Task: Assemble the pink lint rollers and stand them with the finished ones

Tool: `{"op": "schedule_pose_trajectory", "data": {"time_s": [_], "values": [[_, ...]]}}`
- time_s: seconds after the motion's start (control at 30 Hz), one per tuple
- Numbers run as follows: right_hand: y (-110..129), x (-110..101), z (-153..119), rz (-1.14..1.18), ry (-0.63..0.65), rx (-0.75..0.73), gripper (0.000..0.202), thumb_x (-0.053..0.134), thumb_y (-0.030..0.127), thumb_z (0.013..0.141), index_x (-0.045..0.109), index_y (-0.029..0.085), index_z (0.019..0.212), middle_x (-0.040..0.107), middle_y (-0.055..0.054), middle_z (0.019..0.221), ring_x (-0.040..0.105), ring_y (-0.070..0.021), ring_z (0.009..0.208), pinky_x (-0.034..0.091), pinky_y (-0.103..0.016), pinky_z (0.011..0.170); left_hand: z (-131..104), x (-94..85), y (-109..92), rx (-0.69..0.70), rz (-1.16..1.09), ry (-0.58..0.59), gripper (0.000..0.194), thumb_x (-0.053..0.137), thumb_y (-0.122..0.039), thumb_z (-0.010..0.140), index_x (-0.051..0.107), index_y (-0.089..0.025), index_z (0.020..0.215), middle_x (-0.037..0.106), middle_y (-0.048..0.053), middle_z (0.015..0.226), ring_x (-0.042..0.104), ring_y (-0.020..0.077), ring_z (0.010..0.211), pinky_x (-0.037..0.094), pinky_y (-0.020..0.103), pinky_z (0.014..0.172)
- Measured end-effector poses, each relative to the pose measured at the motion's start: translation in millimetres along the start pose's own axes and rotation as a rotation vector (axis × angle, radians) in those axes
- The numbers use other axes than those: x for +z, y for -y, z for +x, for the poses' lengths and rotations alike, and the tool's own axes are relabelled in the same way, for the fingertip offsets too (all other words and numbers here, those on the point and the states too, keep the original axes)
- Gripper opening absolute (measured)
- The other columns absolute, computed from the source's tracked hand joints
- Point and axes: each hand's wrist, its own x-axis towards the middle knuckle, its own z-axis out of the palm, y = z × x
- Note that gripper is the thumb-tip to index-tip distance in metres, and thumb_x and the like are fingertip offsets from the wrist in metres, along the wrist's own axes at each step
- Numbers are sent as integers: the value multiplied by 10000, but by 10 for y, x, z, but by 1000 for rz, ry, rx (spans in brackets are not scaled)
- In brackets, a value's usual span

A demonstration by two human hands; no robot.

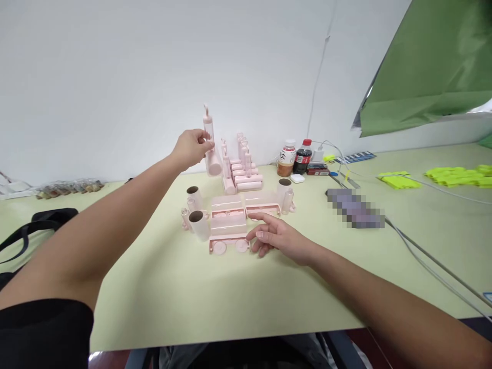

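Note:
My left hand (195,147) pinches a slim clear tube with a pink looped cap (207,121), holding it upright near the wall. Just under it a pale pink cylinder (213,165) shows; whether the hand bears it too, I cannot tell. My right hand (274,236) hovers with fingers apart beside a pink wheeled frame (229,239), its fingertips at the frame's right end. Behind that frame lie a clear curved cover (228,222) and two similar pink frames. White tubes with brown insides (199,225) and small clear capped tubes (287,201) stand on both sides.
Several pink cylinders (248,179) and clear tubes are grouped by the wall. Two drink bottles (302,156), a white case (297,178) and a blurred-out flat object (355,207) are to the right. Cables (423,264) cross the table; yellow pieces (400,180) lie farther right.

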Motion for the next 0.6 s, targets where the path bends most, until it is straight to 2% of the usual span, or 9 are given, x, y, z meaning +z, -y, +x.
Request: {"op": "schedule_pose_trajectory", "data": {"time_s": [0.1, 0.23, 0.37, 0.47, 0.6], "values": [[-20, -14, 1, -7, -1, 4, 611, 696, 397, 833, 434, 213, 1353, 685, -97, 1024, 686, -184, 797, 549, -330, 671, 273, 203, 282, -47, 91, 2, 276, 648, -281, 822, 670, -147, 1062, 676, 78, 885, 620, 150, 693, 479, 247, 585], [-55, -37, 8, -16, 3, 5, 523, 694, 389, 830, 504, 195, 1277, 670, -95, 1028, 676, -179, 800, 542, -320, 668, 500, 421, 519, -111, 143, 108, 277, 700, -267, 770, 684, -151, 1020, 681, 74, 857, 625, 160, 665, 483, 272, 585], [-70, -43, 5, -16, 23, -21, 474, 695, 380, 827, 533, 190, 1230, 659, -89, 1035, 666, -169, 802, 530, -313, 670, 710, 536, 630, -135, 129, 207, 290, 779, -259, 692, 697, -153, 950, 664, 57, 749, 614, 164, 600, 469, 290, 551], [-73, -46, 0, -25, 29, -22, 439, 692, 377, 831, 547, 197, 1203, 659, -80, 1035, 659, -162, 799, 520, -311, 671, 855, 585, 681, -174, 164, 279, 346, 822, -253, 636, 700, -164, 947, 651, 46, 682, 640, 194, 625, 470, 297, 561], [-85, -52, 4, -24, 30, -4, 425, 706, 385, 818, 560, 192, 1168, 657, -73, 1025, 648, -155, 794, 509, -306, 675, 957, 643, 719, -209, 176, 301, 333, 837, -226, 604, 699, -154, 899, 659, 58, 670, 668, 217, 671, 484, 296, 579]]}}
